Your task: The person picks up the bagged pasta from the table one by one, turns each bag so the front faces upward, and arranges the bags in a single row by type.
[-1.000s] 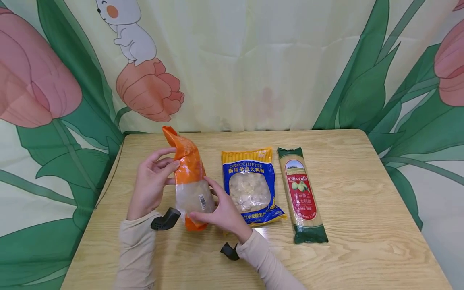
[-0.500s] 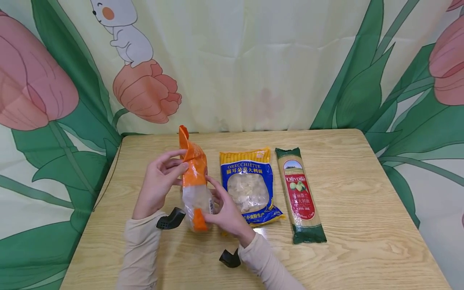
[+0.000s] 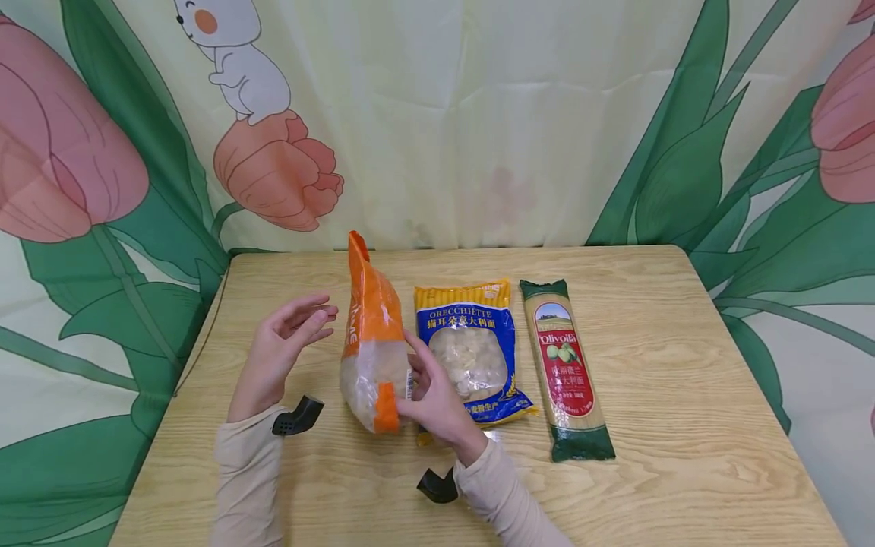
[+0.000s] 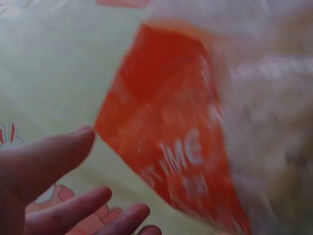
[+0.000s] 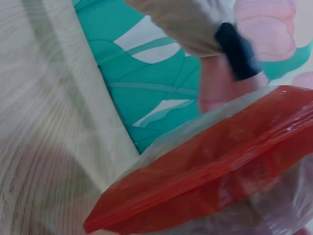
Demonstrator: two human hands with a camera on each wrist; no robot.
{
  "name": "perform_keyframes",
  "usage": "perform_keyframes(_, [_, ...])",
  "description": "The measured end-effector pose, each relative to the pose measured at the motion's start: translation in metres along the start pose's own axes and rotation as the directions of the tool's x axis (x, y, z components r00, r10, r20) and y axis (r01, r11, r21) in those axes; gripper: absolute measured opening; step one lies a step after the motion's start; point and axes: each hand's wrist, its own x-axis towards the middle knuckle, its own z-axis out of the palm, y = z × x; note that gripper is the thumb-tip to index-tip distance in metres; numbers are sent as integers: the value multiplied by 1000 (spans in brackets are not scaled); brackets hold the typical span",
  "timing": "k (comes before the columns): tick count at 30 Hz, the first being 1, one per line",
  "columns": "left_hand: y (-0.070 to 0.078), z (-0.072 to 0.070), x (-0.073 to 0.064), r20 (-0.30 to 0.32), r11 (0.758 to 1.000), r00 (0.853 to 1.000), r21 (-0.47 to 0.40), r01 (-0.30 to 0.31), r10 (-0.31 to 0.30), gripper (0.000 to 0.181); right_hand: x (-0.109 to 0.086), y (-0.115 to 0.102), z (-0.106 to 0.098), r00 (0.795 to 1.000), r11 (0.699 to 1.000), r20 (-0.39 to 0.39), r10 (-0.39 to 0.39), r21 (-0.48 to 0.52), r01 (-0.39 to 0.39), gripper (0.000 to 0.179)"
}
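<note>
An orange and clear plastic bag of pale food (image 3: 374,334) stands tilted at the left of the table, its orange top pointing up. My right hand (image 3: 437,399) grips it by its lower right side, thumb at the orange bottom flap. Left of the bag, my left hand (image 3: 290,338) is apart from it with fingers loosely bent and nothing between them. In the left wrist view the thumb (image 4: 54,156) and fingers are spread beside the bag's orange part (image 4: 171,127). The right wrist view shows the orange strip (image 5: 210,181) of the bag close up; the right fingers are mostly hidden there.
A blue and yellow bag of orecchiette (image 3: 468,353) lies just right of the right hand. Further right lies a long pack of spaghetti (image 3: 567,368) with green ends. The wooden table (image 3: 697,395) meets a tulip-printed curtain (image 3: 519,152) at the back.
The left hand has let go of the orange bag and drawn back to the left. In the right hand, the bag has turned and shifted slightly right, showing its other side.
</note>
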Motion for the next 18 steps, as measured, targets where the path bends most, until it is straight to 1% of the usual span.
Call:
perform_keyframes(2, [-11,-4,3,10,997,998,48,62,-62,48,-1,0,-1,1000,1000,2,-14,-4,14,97])
perform_keyframes(3, [-17,-5,6,28,994,995,51,94,-96,51,-1,0,-1,1000,1000,6,-22,-7,22,96])
perform_keyframes(4, [-24,-6,9,54,992,991,34,124,-126,54,-1,0,-2,1000,1000,9,-28,-8,28,96])
perform_keyframes(5, [-31,-6,11,91,989,985,-6,150,-149,55,-2,0,-2,999,999,13,-32,-12,33,96])
perform_keyframes(6, [-38,-7,14,135,980,975,-68,185,-175,55,-2,1,-2,999,999,20,-35,-13,36,95])
perform_keyframes(7, [-44,-7,17,183,966,964,-134,220,-194,55,-3,1,-2,999,999,24,-38,-14,38,95])
perform_keyframes(9, [-57,-7,21,263,923,938,-249,292,-226,52,-4,1,-2,999,999,31,-39,-13,40,95])
perform_keyframes(11, [-69,-6,25,337,877,910,-326,352,-240,49,-4,1,-2,999,999,35,-33,-10,33,95])
perform_keyframes(12, [-74,-5,26,361,854,899,-357,378,-247,46,-5,2,-2,999,999,38,-30,-10,30,96])
perform_keyframes(13, [-79,-4,26,382,822,890,-403,403,-249,44,-5,2,-1,999,1000,37,-25,-13,26,96])
perform_keyframes(14, [-84,-3,26,404,793,882,-440,421,-244,41,-5,2,-1,999,1000,38,-20,-14,21,97])
perform_keyframes(16, [-91,0,25,447,735,869,-513,444,-212,35,-5,2,0,999,1000,39,-14,-19,15,98])
perform_keyframes(18, [-93,4,22,439,676,872,-577,458,-216,31,-5,3,0,999,1000,36,-20,-20,21,98])
